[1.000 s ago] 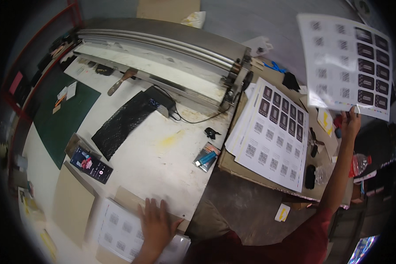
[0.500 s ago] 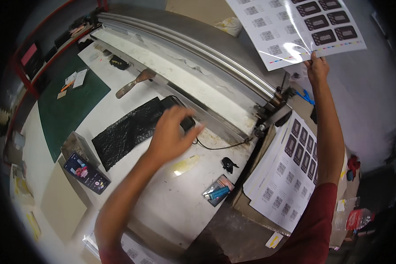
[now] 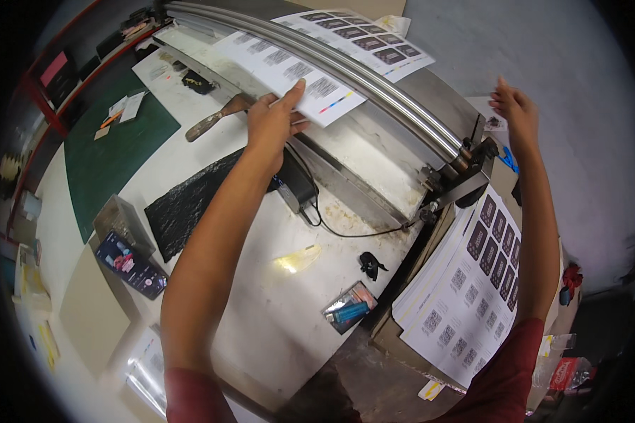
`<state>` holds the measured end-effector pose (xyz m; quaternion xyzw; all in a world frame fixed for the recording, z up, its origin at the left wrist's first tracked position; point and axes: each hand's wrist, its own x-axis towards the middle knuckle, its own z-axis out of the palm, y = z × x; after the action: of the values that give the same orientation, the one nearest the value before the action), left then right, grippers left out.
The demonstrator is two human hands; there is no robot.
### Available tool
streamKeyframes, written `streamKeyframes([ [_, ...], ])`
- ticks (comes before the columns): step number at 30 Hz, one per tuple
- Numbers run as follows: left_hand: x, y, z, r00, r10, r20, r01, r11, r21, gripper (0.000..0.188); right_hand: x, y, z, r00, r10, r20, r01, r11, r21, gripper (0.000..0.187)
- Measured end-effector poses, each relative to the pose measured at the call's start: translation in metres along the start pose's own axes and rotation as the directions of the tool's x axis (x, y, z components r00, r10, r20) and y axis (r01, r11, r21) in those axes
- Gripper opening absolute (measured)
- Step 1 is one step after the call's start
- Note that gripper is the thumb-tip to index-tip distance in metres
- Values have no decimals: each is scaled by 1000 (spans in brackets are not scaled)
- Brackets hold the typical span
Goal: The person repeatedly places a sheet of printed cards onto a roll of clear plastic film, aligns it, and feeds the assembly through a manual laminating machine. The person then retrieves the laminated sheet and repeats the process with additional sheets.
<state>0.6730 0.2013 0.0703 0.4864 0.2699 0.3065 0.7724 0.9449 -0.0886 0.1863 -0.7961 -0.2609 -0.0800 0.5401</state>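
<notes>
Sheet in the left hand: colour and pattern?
The sheet: white, with dark codes, dark rounded panels and a multicoloured edge strip; head view.

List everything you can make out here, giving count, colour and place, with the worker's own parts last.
table: 1, white, centre
roller machine: 1, silver, upper middle
printed sheet: 1, white, through the machine
pile of sheets: 1, white, right
mat: 1, green, upper left
scraper: 1, brown, beside machine
crinkled sheet: 1, black, table middle
corded device: 1, black, beside machine
box: 1, grey, left
phone: 1, dark, against the box
lighter: 1, blue, table's right edge
board: 1, beige, lower left
bottle: 1, clear, lower right
shelf: 1, red, left edge
anything else: too unclear to count
left hand: 1, bare, holding the printed sheet's edge
right hand: 1, bare, raised beside the machine
sleeves: 2, dark red, lower edge
</notes>
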Motion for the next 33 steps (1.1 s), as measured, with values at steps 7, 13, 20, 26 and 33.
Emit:
streamKeyframes([
  [7, -82, 43, -70, 982, 92, -167, -121, 977, -174, 46, -136, -69, 41, 598, -799, 61, 787, 571, -233, 23],
  [13, -169, 128, -123, 966, 182, -182, -198, 978, -69, 46, -175, -99, 154, 453, -842, 295, 856, 316, -410, 45],
  [20, -298, 207, -191, 754, 396, -523, -486, 873, -39, 34, -215, -171, 169, 404, -894, 194, 912, 377, -163, 34],
  [26, -486, 197, -284, 231, 961, -149, -875, 273, 400, 118, -313, -319, 71, 240, -820, 520, 941, 328, 84, 31],
  [33, -631, 171, -303, 306, 869, -388, -458, 492, 741, 83, -359, -419, 111, -39, -701, 713, 707, 485, 515, 34],
])
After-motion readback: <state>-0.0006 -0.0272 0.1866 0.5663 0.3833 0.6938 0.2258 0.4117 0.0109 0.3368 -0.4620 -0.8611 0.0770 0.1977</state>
